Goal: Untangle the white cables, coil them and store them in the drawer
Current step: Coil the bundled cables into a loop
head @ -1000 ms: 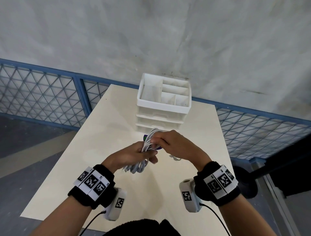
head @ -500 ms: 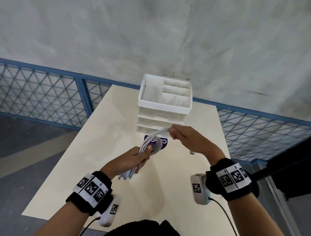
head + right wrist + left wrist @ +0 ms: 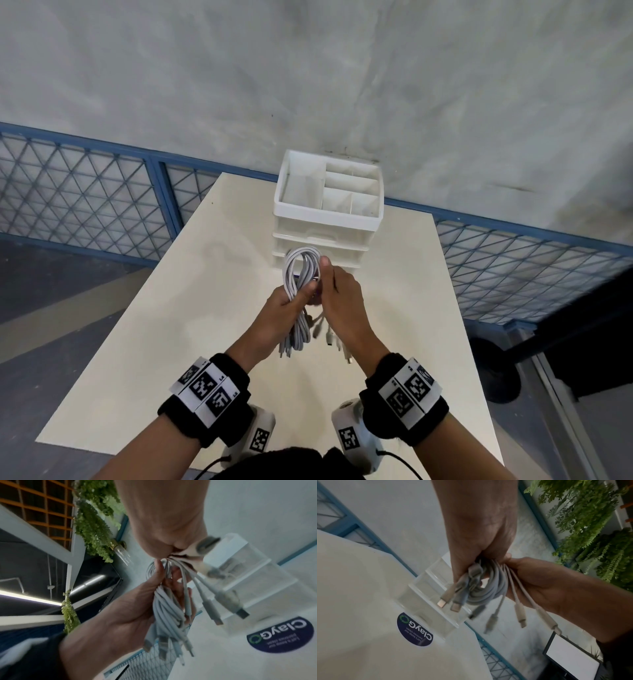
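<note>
- Left hand (image 3: 284,308) grips the bundle of looped white plastic cables (image 3: 301,274), held above the cream table (image 3: 171,308).
- Right hand (image 3: 339,294) pinches the loose plug ends; a slackened pinch risks the coil unravelling.
- White plastic drawer unit (image 3: 329,219) appears closed; one-handed opening risks dropping the coil.

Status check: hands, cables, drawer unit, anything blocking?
Left hand grips the coiled white cables. Right hand pinches the bundle, plug ends dangling. Drawer unit behind, drawers look closed. Nothing in the way.
</note>
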Demonstrator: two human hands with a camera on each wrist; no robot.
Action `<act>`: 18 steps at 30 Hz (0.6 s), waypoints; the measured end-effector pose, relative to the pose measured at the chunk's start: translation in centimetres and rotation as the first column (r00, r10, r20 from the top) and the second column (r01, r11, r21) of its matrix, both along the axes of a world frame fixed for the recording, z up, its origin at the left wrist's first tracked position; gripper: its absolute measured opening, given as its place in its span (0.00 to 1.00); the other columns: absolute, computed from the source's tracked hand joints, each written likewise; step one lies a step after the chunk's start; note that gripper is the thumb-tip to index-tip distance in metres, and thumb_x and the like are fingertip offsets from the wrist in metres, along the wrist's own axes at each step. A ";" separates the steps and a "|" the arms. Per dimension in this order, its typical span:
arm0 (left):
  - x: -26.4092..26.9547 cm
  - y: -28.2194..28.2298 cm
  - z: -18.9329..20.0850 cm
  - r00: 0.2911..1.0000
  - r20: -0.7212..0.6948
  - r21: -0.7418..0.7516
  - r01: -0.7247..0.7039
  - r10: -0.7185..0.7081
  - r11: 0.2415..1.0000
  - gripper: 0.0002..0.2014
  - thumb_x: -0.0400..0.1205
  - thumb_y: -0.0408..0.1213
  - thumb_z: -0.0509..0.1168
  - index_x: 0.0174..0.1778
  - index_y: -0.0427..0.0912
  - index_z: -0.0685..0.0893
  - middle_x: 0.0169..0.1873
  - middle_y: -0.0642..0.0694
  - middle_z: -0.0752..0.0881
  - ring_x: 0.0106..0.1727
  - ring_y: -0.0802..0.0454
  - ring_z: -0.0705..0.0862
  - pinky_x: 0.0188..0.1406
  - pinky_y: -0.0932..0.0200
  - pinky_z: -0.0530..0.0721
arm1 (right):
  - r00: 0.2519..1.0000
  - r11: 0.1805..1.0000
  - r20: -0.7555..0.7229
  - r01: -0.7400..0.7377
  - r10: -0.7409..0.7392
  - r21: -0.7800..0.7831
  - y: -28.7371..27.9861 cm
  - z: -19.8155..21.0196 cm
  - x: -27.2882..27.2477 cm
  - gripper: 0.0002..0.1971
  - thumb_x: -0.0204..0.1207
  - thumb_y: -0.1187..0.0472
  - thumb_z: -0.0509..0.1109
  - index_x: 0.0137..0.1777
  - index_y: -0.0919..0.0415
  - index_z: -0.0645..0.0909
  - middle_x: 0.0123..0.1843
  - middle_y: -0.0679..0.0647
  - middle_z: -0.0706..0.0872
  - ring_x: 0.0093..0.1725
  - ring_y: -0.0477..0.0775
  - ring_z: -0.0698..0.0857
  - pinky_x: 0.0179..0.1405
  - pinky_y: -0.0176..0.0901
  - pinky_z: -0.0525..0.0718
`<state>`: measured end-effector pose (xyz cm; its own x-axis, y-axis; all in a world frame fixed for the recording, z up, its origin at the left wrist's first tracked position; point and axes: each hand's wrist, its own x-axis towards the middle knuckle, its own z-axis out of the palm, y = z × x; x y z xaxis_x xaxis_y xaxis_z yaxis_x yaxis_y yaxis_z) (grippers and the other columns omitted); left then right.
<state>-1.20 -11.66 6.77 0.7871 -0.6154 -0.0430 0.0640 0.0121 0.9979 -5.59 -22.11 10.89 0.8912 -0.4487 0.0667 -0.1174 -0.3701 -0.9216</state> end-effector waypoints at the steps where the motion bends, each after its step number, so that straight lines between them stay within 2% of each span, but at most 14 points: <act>1: 0.0 0.1 0.1 0.999 -0.031 -0.018 0.028 -0.028 0.999 0.16 0.84 0.45 0.57 0.49 0.40 0.87 0.38 0.51 0.89 0.37 0.59 0.85 0.42 0.60 0.83 | 1.000 1.000 0.008 0.010 -0.010 -0.026 -0.1 -0.2 0.1 0.24 0.86 0.50 0.50 0.29 0.57 0.71 0.33 0.52 0.77 0.29 0.42 0.80 0.30 0.29 0.76; 3: 0.1 0.4 0.3 0.997 -0.039 -0.020 0.066 -0.067 0.998 0.18 0.83 0.47 0.59 0.50 0.36 0.86 0.37 0.46 0.88 0.38 0.54 0.85 0.43 0.57 0.84 | 1.000 1.000 0.006 0.004 -0.004 -0.014 -0.1 -0.8 0.4 0.25 0.86 0.48 0.49 0.31 0.58 0.74 0.36 0.54 0.79 0.35 0.47 0.80 0.37 0.29 0.76; 5: -0.2 0.5 0.7 0.996 -0.016 0.011 0.088 -0.088 0.996 0.16 0.83 0.47 0.60 0.40 0.39 0.85 0.29 0.50 0.85 0.32 0.55 0.84 0.36 0.63 0.83 | 0.999 0.995 -0.027 -0.035 0.038 0.091 -0.1 -1.4 0.5 0.29 0.84 0.43 0.48 0.43 0.66 0.81 0.41 0.65 0.86 0.39 0.54 0.86 0.42 0.41 0.83; 6: -0.3 0.6 0.9 0.996 -0.005 0.030 0.088 -0.088 0.996 0.14 0.84 0.43 0.59 0.37 0.42 0.84 0.25 0.53 0.85 0.29 0.58 0.84 0.33 0.66 0.81 | 0.997 0.986 -0.038 -0.057 0.064 0.155 0.0 -1.5 0.3 0.30 0.84 0.41 0.47 0.48 0.66 0.82 0.45 0.66 0.88 0.43 0.53 0.88 0.46 0.44 0.84; 9: -0.1 0.8 1.3 0.997 0.012 0.047 0.077 -0.078 0.996 0.12 0.85 0.37 0.59 0.39 0.41 0.84 0.26 0.55 0.87 0.31 0.62 0.86 0.34 0.68 0.80 | 0.986 0.950 -0.054 -0.136 0.157 0.279 0.3 -1.6 -0.2 0.28 0.83 0.40 0.44 0.61 0.53 0.83 0.54 0.52 0.90 0.55 0.43 0.87 0.54 0.34 0.83; 10: 0.0 1.0 1.4 0.996 0.008 0.044 0.094 -0.094 0.995 0.12 0.84 0.37 0.59 0.40 0.38 0.85 0.28 0.53 0.87 0.33 0.60 0.86 0.36 0.67 0.81 | 0.979 0.943 -0.065 -0.164 0.191 0.289 0.3 -1.6 -0.3 0.29 0.83 0.38 0.44 0.64 0.51 0.81 0.55 0.50 0.89 0.54 0.42 0.87 0.53 0.33 0.82; 11: 0.0 1.2 1.5 0.993 -0.004 0.036 0.117 -0.117 0.992 0.12 0.84 0.37 0.60 0.40 0.37 0.85 0.29 0.51 0.87 0.34 0.57 0.86 0.37 0.65 0.82 | 0.971 0.937 -0.073 -0.196 0.226 0.287 0.2 -1.6 -0.3 0.30 0.82 0.37 0.43 0.64 0.51 0.81 0.51 0.49 0.88 0.47 0.42 0.86 0.48 0.34 0.82; 13: 0.0 1.6 1.5 0.988 -0.048 0.019 0.147 -0.146 0.989 0.13 0.83 0.39 0.62 0.37 0.37 0.84 0.28 0.48 0.85 0.33 0.53 0.84 0.39 0.60 0.81 | 0.948 0.922 -0.083 -0.276 0.308 0.270 -0.1 -1.6 -0.3 0.31 0.81 0.36 0.42 0.62 0.52 0.80 0.39 0.55 0.83 0.33 0.45 0.79 0.39 0.38 0.79; 14: 0.1 1.8 1.6 0.984 -0.081 0.003 0.160 -0.159 0.987 0.12 0.83 0.39 0.63 0.37 0.36 0.83 0.28 0.48 0.84 0.32 0.52 0.83 0.41 0.57 0.81 | 0.930 0.908 -0.083 -0.326 0.358 0.262 -0.4 -1.5 -0.4 0.30 0.82 0.36 0.42 0.63 0.50 0.80 0.37 0.58 0.81 0.32 0.45 0.78 0.40 0.40 0.79; 16: 0.4 2.0 1.8 0.969 -0.154 -0.044 0.190 -0.194 0.981 0.09 0.82 0.37 0.65 0.40 0.35 0.84 0.26 0.49 0.81 0.31 0.53 0.81 0.44 0.53 0.82 | 0.900 0.870 -0.057 -0.400 0.432 0.289 -1.0 -1.2 -0.6 0.26 0.81 0.36 0.47 0.69 0.45 0.75 0.42 0.53 0.84 0.39 0.46 0.81 0.50 0.45 0.80; 18: 0.5 2.2 2.1 0.953 -0.189 -0.052 0.232 -0.238 0.971 0.07 0.81 0.33 0.65 0.40 0.37 0.86 0.24 0.50 0.78 0.27 0.54 0.79 0.41 0.55 0.83 | 0.910 0.824 0.044 -0.393 0.412 0.409 -1.6 -0.7 -0.3 0.28 0.77 0.35 0.57 0.77 0.41 0.65 0.59 0.47 0.85 0.55 0.49 0.84 0.62 0.52 0.80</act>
